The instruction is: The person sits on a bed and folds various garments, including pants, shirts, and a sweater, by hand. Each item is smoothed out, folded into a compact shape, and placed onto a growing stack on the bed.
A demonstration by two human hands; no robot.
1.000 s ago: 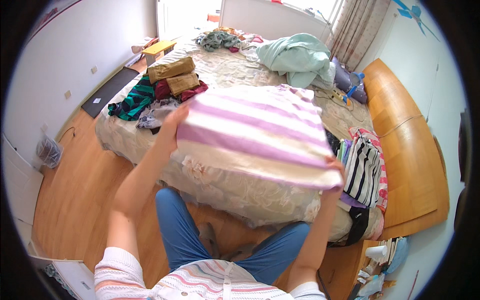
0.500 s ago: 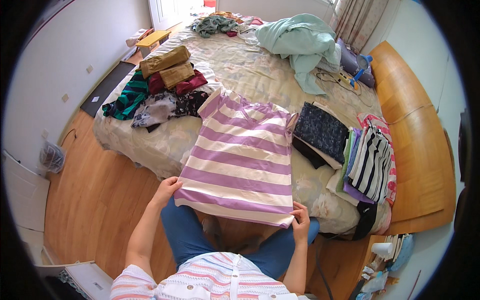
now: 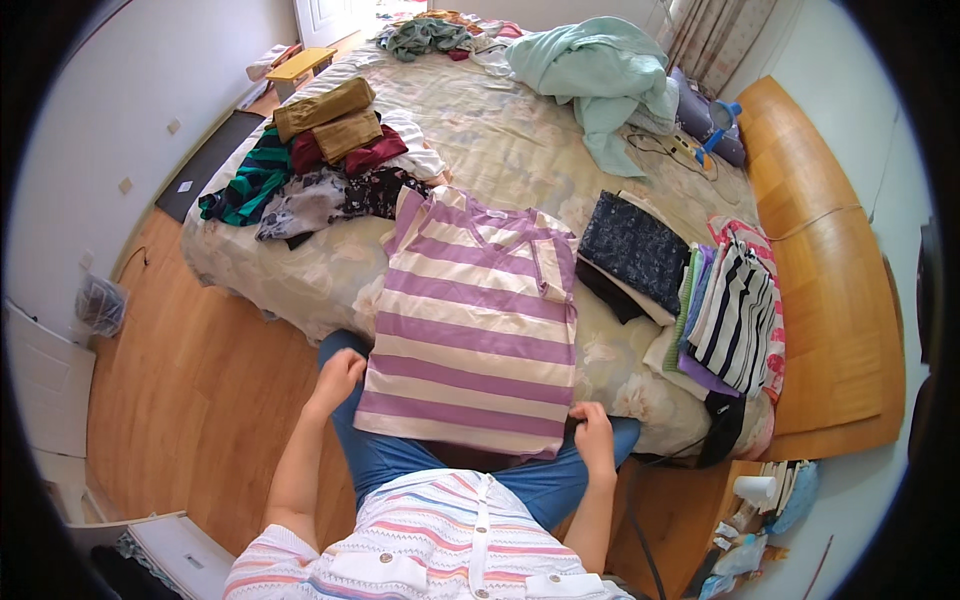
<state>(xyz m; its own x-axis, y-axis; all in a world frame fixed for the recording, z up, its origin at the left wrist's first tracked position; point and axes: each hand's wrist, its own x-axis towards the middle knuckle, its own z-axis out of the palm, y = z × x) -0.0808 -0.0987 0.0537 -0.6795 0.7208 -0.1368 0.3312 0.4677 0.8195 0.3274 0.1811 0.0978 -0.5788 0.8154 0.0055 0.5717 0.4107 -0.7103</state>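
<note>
A purple and cream striped shirt [image 3: 470, 320] lies flat on the bed [image 3: 520, 140], its hem hanging over the near edge. My left hand [image 3: 338, 378] is closed on the hem's left corner. My right hand [image 3: 592, 432] is closed on the hem's right corner. One short sleeve is folded in at the right shoulder.
A heap of unfolded clothes [image 3: 320, 160] lies left of the shirt. A dark patterned folded garment [image 3: 632, 250] and a stack of folded clothes [image 3: 725, 310] sit to the right. A pale green blanket [image 3: 600, 70] is bunched at the far side. Wooden floor [image 3: 190, 370] lies on the left.
The shirt was held up in the air, then came down and now lies spread flat on the bed. Both hands have dropped to its lower corners.
</note>
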